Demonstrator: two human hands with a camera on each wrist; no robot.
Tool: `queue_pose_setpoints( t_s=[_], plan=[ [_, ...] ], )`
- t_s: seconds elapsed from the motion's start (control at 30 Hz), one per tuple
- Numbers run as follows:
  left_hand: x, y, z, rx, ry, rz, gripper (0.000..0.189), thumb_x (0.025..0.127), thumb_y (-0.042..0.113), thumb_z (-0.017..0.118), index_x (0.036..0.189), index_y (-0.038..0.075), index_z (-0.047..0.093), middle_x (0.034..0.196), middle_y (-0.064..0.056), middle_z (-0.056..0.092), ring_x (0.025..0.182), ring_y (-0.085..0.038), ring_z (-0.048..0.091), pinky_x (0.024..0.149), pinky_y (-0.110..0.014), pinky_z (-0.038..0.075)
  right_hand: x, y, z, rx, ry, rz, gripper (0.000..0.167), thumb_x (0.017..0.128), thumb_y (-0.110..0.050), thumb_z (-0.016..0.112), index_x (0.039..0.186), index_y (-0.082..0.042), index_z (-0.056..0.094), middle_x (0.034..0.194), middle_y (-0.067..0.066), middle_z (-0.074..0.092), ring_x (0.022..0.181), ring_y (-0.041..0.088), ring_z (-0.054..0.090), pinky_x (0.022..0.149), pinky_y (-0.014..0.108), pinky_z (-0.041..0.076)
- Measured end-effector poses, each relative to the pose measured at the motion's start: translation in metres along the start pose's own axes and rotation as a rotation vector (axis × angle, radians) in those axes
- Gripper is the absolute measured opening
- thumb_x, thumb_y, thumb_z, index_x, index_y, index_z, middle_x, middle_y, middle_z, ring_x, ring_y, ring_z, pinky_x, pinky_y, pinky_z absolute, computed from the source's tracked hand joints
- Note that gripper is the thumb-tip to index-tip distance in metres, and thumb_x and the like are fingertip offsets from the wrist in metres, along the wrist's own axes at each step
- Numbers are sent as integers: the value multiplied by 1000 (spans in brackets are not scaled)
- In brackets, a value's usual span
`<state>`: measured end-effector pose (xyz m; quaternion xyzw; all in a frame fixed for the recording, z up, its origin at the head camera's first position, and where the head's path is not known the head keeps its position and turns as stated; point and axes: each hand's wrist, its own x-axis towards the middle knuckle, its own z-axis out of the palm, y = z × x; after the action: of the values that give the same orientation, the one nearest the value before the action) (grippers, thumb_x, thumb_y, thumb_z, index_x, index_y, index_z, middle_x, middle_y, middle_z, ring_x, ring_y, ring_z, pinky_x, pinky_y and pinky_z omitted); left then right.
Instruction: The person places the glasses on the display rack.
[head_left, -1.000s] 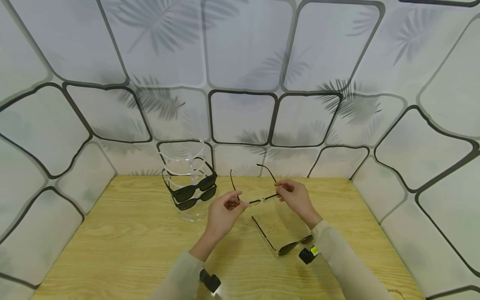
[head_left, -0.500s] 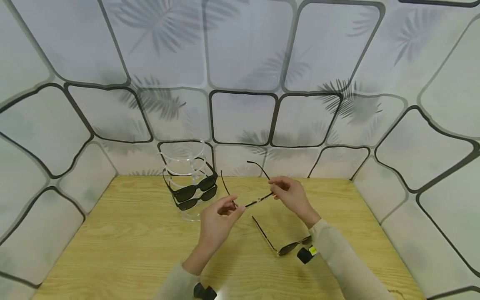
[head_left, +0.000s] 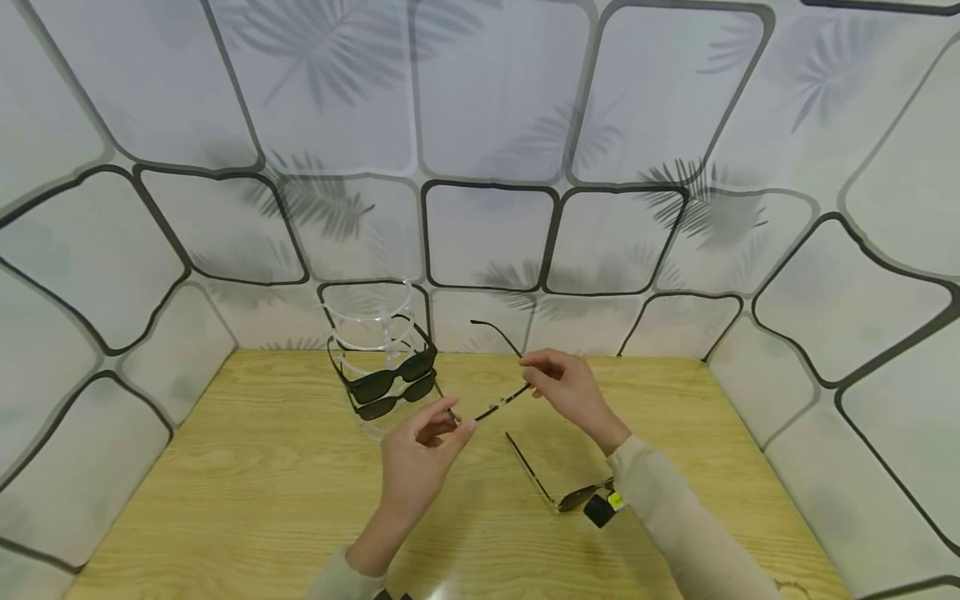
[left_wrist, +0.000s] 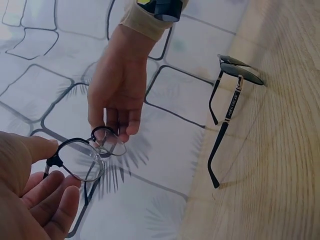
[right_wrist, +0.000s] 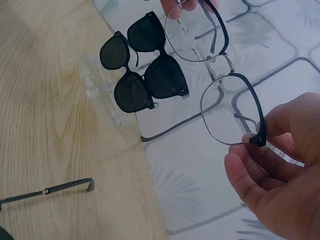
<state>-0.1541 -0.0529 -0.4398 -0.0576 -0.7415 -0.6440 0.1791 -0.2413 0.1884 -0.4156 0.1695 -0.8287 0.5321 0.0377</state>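
Both hands hold a pair of clear-lens eyeglasses (right_wrist: 260, 112) with black upper rims and thin metal lower rims. My left hand (head_left: 420, 458) pinches one end of the frame at the hinge, and my right hand (head_left: 570, 396) pinches the opposite end. The temples are unfolded and point away toward the back wall. Just left of the glasses stands a clear display stand (head_left: 367, 318), bearing an upper pair of black sunglasses (head_left: 373, 385) and a lower pair of sunglasses (head_left: 377, 408). In the left wrist view the eyeglasses (left_wrist: 80, 159) hang above the table.
Another pair of sunglasses (head_left: 576, 498) lies unfolded on the wooden table (head_left: 247, 492), partly behind the right wrist camera (head_left: 598, 510). A patterned backdrop (head_left: 487, 237) encloses the table at the back and both sides.
Both hands have carried the eyeglasses leftward, closer to the display stand, and the frame has tilted with its left end lower. The sunglasses on the table and stand have stayed put.
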Motion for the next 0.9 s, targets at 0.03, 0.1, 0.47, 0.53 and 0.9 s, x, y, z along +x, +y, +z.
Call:
queue_pose_setpoints(
  t_s=[0.03,0.1,0.47,0.53,0.9],
  plan=[
    [-1,0,-1,3,9,3,38,83,13,92,119,11,80,93,-2,80,84,-4,74,69,-21,58,1,-1,1,2,-6,-2,24,105,-12,66,126,-3,73,111,18,74,84,7,68,77,31,63],
    [-3,1,-3,17,24,18,39,82,12,92,119,10,80,93,-2,80,84,-4,74,69,-21,58,2,-3,3,3,-17,-9,24,105,-12,66,126,-2,73,111,19,74,85,7,68,79,36,64],
    [-8,5,-15,33,85,-3,39,83,13,92,120,11,80,96,-8,81,87,-2,75,68,-20,59,8,-14,15,14,-63,-39,24,106,-11,64,128,-4,72,108,16,74,86,10,68,82,42,64],
    [-8,5,-18,44,99,6,39,82,13,92,119,12,80,95,-7,81,86,-1,75,67,-19,59,10,-15,18,14,-70,-38,24,106,-11,65,128,-5,72,108,14,74,86,11,68,83,46,64],
    [-2,0,-34,55,171,76,36,81,6,91,116,9,80,94,-12,80,84,5,73,63,-15,57,21,-23,36,48,-77,-62,24,106,-11,64,127,-3,72,109,18,74,85,9,67,82,48,64]
  ],
)
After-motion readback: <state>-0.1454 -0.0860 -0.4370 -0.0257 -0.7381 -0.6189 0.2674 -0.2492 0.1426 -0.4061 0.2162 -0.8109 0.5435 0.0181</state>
